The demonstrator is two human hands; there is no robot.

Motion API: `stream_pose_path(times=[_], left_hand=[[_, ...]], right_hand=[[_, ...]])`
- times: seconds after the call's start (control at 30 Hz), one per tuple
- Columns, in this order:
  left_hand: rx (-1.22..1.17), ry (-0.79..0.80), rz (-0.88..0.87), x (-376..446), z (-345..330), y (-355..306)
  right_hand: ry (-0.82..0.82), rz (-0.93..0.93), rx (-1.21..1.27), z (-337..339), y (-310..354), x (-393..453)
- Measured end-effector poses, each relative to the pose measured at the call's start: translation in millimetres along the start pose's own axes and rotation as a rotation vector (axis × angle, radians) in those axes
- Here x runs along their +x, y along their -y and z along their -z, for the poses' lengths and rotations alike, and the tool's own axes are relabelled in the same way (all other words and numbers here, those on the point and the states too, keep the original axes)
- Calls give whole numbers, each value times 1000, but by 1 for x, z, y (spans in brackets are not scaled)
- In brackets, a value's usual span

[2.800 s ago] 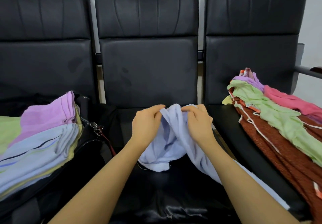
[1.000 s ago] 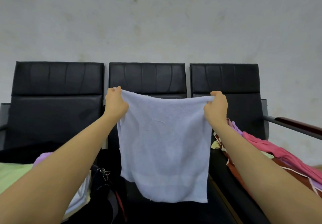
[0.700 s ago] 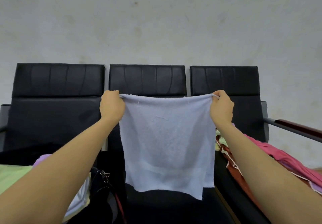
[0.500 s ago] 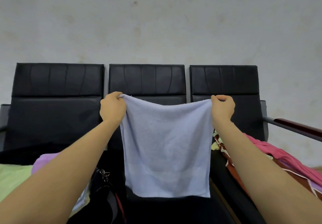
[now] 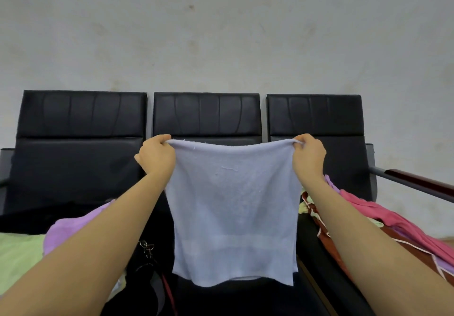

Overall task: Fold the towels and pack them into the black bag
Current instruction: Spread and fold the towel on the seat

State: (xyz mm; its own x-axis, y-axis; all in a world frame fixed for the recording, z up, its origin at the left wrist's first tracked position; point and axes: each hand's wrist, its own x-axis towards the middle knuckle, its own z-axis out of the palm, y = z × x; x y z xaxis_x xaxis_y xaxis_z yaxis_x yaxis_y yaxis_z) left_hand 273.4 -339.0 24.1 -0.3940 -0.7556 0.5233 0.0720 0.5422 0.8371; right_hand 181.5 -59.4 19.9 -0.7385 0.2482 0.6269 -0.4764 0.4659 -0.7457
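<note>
A pale blue towel (image 5: 232,207) hangs spread out flat in front of the middle black seat. My left hand (image 5: 156,154) pinches its top left corner and my right hand (image 5: 308,155) pinches its top right corner, at the same height. The top edge sags slightly between them. The black bag (image 5: 145,278) sits low on the left seat, with folded purple and green towels (image 5: 61,229) lying on it, partly hidden by my left forearm.
A row of three black padded seats (image 5: 81,158) stands against a grey wall. On the right seat lies a loose pile of pink, green and rust-red towels (image 5: 393,227). A metal and wood armrest (image 5: 412,183) sticks out at the right.
The crumpled towel was lifted off the seat and stretched open between both hands. In the last second it was held taut, then slackened slightly; the lower edge swings a little.
</note>
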Motion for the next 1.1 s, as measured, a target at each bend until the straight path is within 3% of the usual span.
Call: stream_pose_path(times=[0.27,0.4,0.73,0.9,1.1], left_hand=[[-153,86,58,-7,0,-6],[-125,150,-19,-5,-4,-4],[-53,82,2,10,-6,-9],[-80,17,33,8,-11,-11],[-170,47,79,13,-17,-25]], right_hand=[[-66,-239,358,1,0,2],[-60,-324,464,-5,-5,1],[-236,-219,429,1,-2,2],[-245,-206,444,1,-3,4],[-247,-260,527,3,-7,10]])
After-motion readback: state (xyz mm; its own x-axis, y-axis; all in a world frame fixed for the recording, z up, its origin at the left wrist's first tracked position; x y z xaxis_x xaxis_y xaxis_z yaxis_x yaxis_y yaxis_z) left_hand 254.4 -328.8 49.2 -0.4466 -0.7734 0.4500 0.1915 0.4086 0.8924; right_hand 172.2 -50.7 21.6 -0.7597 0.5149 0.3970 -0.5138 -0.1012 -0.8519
